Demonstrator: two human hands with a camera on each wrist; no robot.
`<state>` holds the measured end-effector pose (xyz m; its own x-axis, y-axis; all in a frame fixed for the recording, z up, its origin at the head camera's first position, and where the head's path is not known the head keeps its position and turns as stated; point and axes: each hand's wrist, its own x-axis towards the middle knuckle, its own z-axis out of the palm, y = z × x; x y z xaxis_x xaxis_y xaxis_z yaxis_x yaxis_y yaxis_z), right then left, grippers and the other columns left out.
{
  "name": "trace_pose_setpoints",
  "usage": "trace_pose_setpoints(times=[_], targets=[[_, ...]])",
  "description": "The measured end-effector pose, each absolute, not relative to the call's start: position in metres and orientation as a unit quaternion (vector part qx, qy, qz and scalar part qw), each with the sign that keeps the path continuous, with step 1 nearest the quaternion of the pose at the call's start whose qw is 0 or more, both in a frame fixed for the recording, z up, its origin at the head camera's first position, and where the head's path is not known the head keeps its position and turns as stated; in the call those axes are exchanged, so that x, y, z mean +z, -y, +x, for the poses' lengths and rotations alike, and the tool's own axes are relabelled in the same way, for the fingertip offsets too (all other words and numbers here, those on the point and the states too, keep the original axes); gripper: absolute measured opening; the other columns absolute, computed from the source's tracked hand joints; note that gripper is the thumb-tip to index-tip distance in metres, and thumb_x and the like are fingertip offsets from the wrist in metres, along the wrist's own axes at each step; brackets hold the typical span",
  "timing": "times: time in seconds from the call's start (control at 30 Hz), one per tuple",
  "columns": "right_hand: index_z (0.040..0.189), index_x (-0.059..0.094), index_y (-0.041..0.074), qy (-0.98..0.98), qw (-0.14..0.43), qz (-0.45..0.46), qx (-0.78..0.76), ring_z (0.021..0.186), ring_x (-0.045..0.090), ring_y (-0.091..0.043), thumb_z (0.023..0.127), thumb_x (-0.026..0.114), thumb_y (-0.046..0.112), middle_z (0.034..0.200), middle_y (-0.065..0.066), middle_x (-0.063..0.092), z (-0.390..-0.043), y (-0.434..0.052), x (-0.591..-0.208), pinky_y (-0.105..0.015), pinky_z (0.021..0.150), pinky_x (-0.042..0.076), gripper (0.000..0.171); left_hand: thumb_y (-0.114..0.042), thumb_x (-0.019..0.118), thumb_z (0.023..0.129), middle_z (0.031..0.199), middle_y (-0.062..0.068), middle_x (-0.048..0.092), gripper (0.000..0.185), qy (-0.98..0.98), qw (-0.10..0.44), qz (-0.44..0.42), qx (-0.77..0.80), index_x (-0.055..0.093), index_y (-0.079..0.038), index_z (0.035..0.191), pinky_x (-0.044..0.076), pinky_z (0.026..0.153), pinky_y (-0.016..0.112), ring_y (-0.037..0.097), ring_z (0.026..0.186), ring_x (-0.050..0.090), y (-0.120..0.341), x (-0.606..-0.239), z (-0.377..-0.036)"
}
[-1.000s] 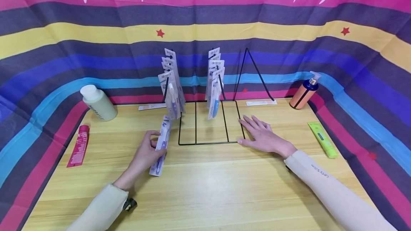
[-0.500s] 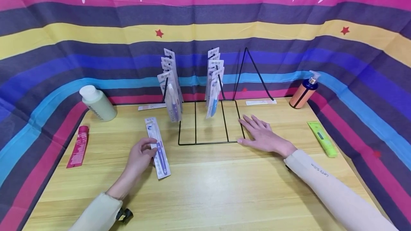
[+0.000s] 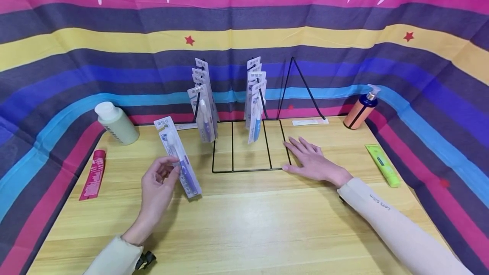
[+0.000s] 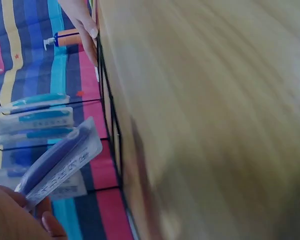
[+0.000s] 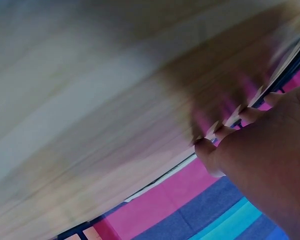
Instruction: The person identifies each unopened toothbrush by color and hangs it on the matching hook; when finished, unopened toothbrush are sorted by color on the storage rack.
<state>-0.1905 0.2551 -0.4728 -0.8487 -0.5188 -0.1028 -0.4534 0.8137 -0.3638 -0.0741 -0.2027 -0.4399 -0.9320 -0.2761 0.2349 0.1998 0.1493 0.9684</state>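
My left hand [image 3: 156, 188] pinches a packaged toothbrush [image 3: 177, 156] by its lower edge, raised off the table [image 3: 244, 232] at about ten o'clock from me, its top tilted away toward eleven; with so little of the card between my fingers, I judge it could twist or slip out. My right hand [image 3: 311, 162] lies flat with fingers spread on the corner of the wire rack [image 3: 248, 169] at one o'clock. Beyond, at twelve, the hanging packs [image 3: 204, 109] crowd the hooks, so a careless swing could knock them loose.
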Motion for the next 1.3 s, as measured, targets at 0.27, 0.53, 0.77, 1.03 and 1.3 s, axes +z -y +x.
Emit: trace_pose_setpoints(times=[0.27, 0.53, 0.77, 1.03, 1.3], targets=[[0.176, 0.023, 0.016, -0.945, 0.100, -0.260, -0.172, 0.166, 0.005, -0.042, 0.105, 0.058, 0.068, 0.182, -0.010, 0.013, -0.189, -0.254, -0.471, -0.073, 0.122, 0.013, 0.094, 0.030, 0.058, 0.090, 0.111, 0.013, 0.071, 0.023, 0.662, 0.310, -0.197, -0.654, 0.062, 0.022, 0.111, 0.053, 0.091, 0.024, 0.019, 0.099, 0.065, 0.185, -0.427, -0.067], [0.176, 0.023, 0.017, -0.945, 0.100, -0.259, -0.172, 0.166, 0.004, -0.042, 0.106, 0.058, 0.068, 0.182, -0.009, 0.013, -0.189, -0.255, -0.471, -0.074, 0.121, 0.012, 0.094, 0.029, 0.059, 0.090, 0.113, 0.012, 0.073, 0.023, 0.663, 0.304, -0.264, -0.632, 0.065, 0.018, 0.109, 0.054, 0.091, 0.025, 0.020, 0.104, 0.066, 0.170, -0.406, -0.070], [0.176, 0.022, 0.019, -0.947, 0.103, -0.255, -0.168, 0.166, 0.003, -0.039, 0.106, 0.057, 0.069, 0.182, -0.007, 0.011, -0.190, -0.256, -0.473, -0.071, 0.123, 0.012, 0.094, 0.028, 0.059, 0.090, 0.109, 0.017, 0.072, 0.024, 0.677, 0.287, -0.264, -0.624, 0.066, 0.015, 0.109, 0.054, 0.090, 0.024, 0.019, 0.101, 0.066, 0.165, -0.411, -0.078], [0.176, 0.023, 0.017, -0.946, 0.099, -0.257, -0.170, 0.166, 0.004, -0.041, 0.106, 0.057, 0.068, 0.182, -0.010, 0.013, -0.190, -0.256, -0.472, -0.073, 0.122, 0.013, 0.093, 0.028, 0.059, 0.090, 0.111, 0.015, 0.073, 0.025, 0.679, 0.294, -0.251, -0.624, 0.067, 0.014, 0.109, 0.055, 0.092, 0.024, 0.018, 0.102, 0.067, 0.161, -0.422, -0.096], [0.176, 0.023, 0.016, -0.945, 0.098, -0.260, -0.170, 0.166, 0.004, -0.042, 0.106, 0.058, 0.066, 0.182, -0.011, 0.013, -0.189, -0.254, -0.471, -0.074, 0.121, 0.012, 0.093, 0.024, 0.060, 0.092, 0.106, 0.017, 0.072, 0.018, 0.662, 0.314, -0.268, -0.626, 0.067, 0.016, 0.106, 0.055, 0.091, 0.026, 0.019, 0.100, 0.067, 0.159, -0.422, -0.108]])
